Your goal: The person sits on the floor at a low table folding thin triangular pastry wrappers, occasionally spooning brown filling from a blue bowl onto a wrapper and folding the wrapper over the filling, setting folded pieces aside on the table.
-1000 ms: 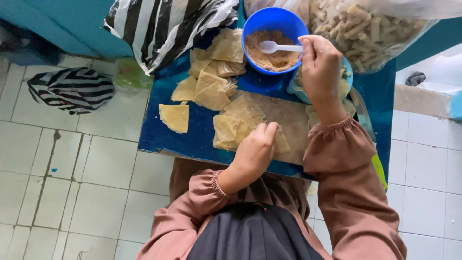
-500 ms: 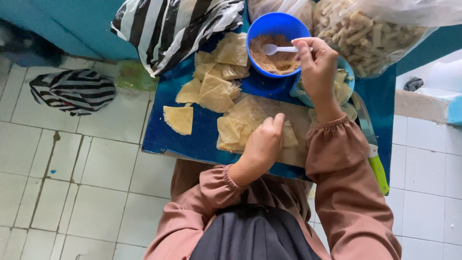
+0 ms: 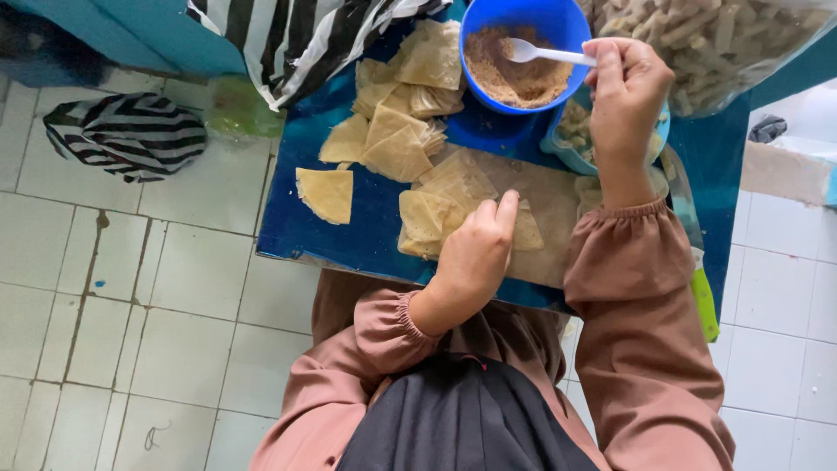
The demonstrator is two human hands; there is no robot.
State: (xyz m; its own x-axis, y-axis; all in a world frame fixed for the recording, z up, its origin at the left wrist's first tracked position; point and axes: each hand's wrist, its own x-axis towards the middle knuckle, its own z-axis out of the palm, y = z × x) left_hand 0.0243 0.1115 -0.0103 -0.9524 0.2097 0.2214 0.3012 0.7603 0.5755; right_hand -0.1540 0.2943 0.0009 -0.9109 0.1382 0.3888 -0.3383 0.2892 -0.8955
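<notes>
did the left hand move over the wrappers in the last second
Yes. The left hand slid right along the blue table, off the stack of triangular wrappers toward the flat sheet.

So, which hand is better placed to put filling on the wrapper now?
Probably the right hand: it holds the white spoon, whose bowl sits in the blue bowl of brown filling. The left hand rests on the wrapper.
</notes>
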